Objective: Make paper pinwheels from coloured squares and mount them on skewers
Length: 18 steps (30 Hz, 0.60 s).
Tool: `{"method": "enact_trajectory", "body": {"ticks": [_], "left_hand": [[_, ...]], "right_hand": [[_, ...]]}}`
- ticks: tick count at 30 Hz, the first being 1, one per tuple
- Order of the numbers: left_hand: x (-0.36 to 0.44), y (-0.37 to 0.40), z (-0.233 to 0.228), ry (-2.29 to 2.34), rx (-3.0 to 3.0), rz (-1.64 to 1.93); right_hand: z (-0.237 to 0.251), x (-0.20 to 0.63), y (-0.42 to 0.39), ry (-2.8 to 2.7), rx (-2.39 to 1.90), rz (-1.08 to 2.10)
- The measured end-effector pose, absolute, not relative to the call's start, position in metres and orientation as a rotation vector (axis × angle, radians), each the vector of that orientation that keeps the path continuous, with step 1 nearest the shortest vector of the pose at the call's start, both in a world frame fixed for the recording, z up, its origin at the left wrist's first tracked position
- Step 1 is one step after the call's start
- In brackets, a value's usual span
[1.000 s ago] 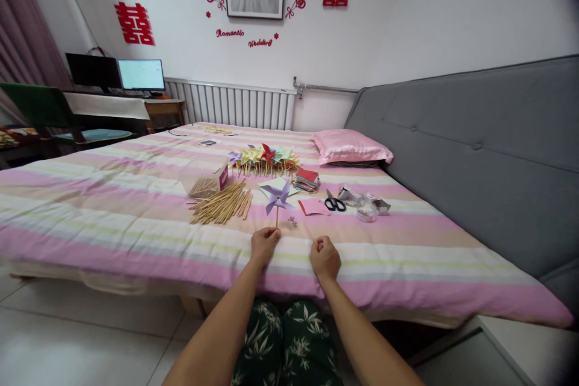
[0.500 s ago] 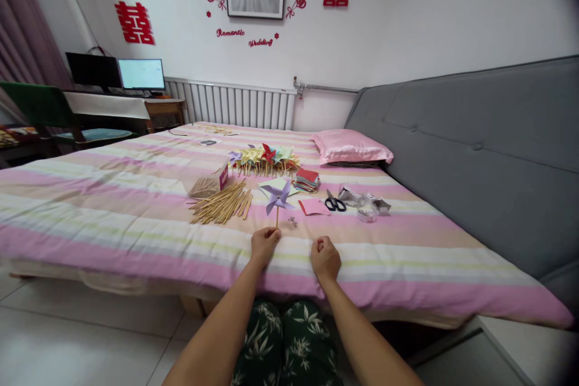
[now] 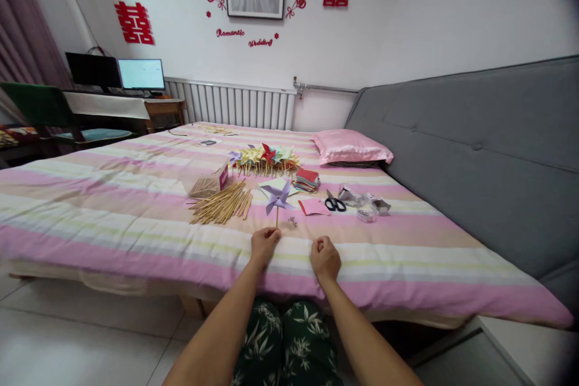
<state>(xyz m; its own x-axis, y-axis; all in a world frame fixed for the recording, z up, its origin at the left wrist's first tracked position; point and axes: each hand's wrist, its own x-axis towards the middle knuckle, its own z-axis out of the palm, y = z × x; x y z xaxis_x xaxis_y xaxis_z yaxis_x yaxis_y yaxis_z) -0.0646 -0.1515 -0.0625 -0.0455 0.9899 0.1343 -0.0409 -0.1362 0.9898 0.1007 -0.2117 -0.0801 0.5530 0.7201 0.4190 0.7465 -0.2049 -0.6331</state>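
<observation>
My left hand [image 3: 265,245] pinches the stick of a lilac paper pinwheel [image 3: 277,195], which stands upright above the bed. My right hand [image 3: 325,258] rests on the striped sheet [image 3: 389,259], its fingers curled into a loose fist; nothing shows in it. Small metallic bits [image 3: 292,221] lie just beyond, between the two hands. Behind the pinwheel are pale paper sheets [image 3: 266,184] and a stack of coloured paper squares [image 3: 306,179]. To their right, a pink paper piece [image 3: 315,207] lies beside dark-handled scissors [image 3: 335,202].
Loose wooden sticks [image 3: 222,205] spread left of the pinwheel, by a clear box of sticks [image 3: 205,186]. Finished pinwheels [image 3: 265,160] stand in a cluster farther back. A clear round container [image 3: 367,212] and crumpled packaging sit at right. A pink pillow [image 3: 353,146] lies near the grey headboard [image 3: 474,132].
</observation>
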Motion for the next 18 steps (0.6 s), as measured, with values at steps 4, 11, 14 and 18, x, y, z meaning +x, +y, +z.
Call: {"method": "enact_trajectory", "body": {"ticks": [4,11,14,18], "left_hand": [[-0.0637,-0.1513,-0.0630,1.132,1.246,1.363],[-0.0631,-0.1505,-0.0652,1.119,1.234,1.356],[-0.0641,-0.1511,-0.0642,1.126,1.244,1.355],[-0.0645,-0.1515,-0.0637,1.125,1.253,1.355]], "right_hand": [[-0.0809,0.1010,-0.2114,-1.189,-1.946,-0.040],[-0.0811,0.1009,-0.2112,-1.189,-1.948,-0.039],[-0.0808,0.1008,-0.2117,-1.189,-1.947,-0.042],[-0.0804,0.1009,-0.2123,-1.192,-1.948,-0.043]]}}
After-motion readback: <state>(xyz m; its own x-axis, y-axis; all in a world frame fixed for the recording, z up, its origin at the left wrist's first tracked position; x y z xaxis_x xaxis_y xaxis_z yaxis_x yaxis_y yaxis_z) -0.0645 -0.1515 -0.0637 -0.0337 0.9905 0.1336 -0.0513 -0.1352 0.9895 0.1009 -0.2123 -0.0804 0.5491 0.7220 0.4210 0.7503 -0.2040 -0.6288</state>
